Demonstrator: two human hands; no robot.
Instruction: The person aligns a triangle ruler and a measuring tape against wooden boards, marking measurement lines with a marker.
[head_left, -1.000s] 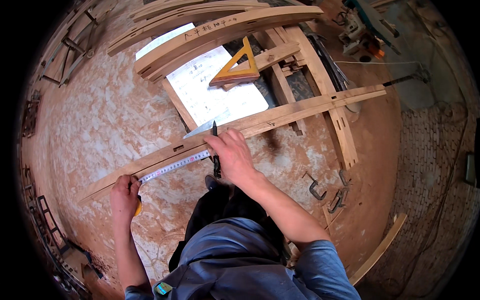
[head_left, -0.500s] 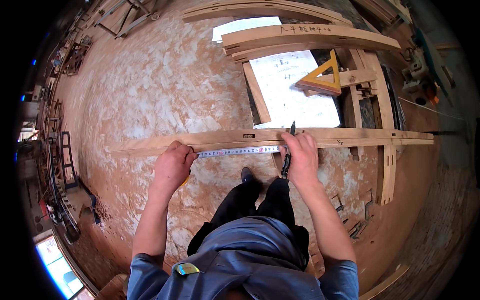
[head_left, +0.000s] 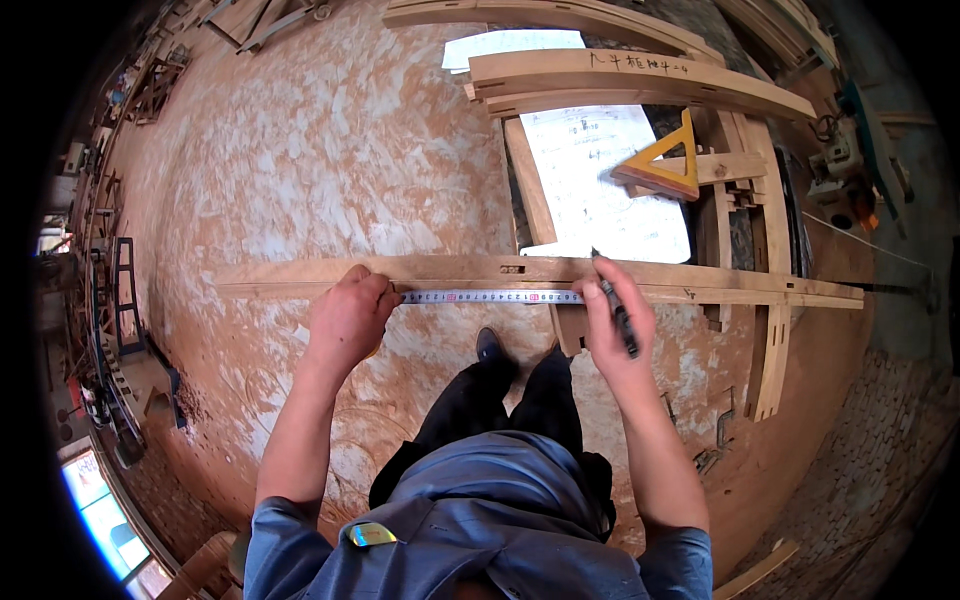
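A steel tape measure [head_left: 480, 297] is stretched along the near edge of a long wooden beam [head_left: 430, 270] with small mortises cut in it. My left hand [head_left: 350, 312] is closed on the tape at its left end, against the beam; a sliver of yellow case shows below the fingers. In my right hand [head_left: 622, 310] is a black pen [head_left: 625, 332], tip up and to the left, close to the beam's top face. The right fingers are near the tape's other end; whether they also grip it is hidden.
Beyond the beam lie handwritten paper sheets [head_left: 575, 200], a yellow triangular square [head_left: 652, 150] and stacked mortised timbers [head_left: 640, 80]. Crosswise timbers [head_left: 772, 340] support the beam at right. Clamps [head_left: 715, 450] lie on the floor at lower right. A machine [head_left: 840, 165] stands at far right.
My right hand has shifted slightly right, and the pen has swung from nearly upright to a slant with its tip over the beam. My left hand keeps hold of the tape.
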